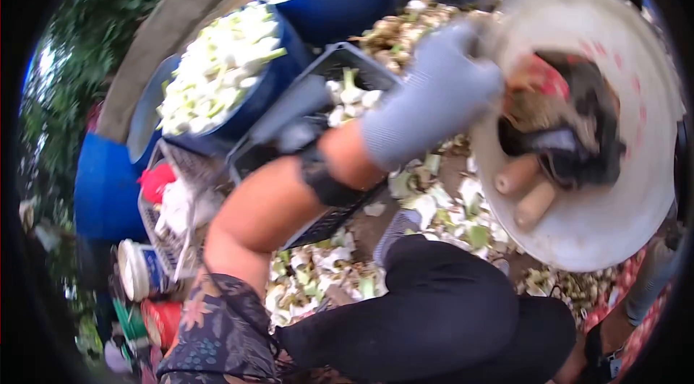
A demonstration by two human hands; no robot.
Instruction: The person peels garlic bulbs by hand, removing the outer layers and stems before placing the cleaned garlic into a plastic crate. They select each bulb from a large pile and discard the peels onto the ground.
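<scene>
My left hand (441,91), in a grey knitted glove, is closed at the left rim of a large white tub (650,189); motion blurs the fingertips. The tub tilts so its inside faces me. In it lie a dark cloth (589,145), a red piece (543,74) and two light cylindrical pieces like wooden handles (535,205). At the lower right, my gloved right hand (654,284) is by the tub's right edge, its fingers hidden. Below my left forearm is a dark crate (340,58) with a few trimmed white bulbs (350,102), resembling garlic.
Blue barrels (271,87) heaped with trimmed bulbs stand upper left. A pale crate (163,228) holds a red and white bundle. Peelings (311,279) litter the ground around my dark-trousered leg (434,304). More bulbs (405,30) are piled at the top, and a white bucket (134,272) lies left.
</scene>
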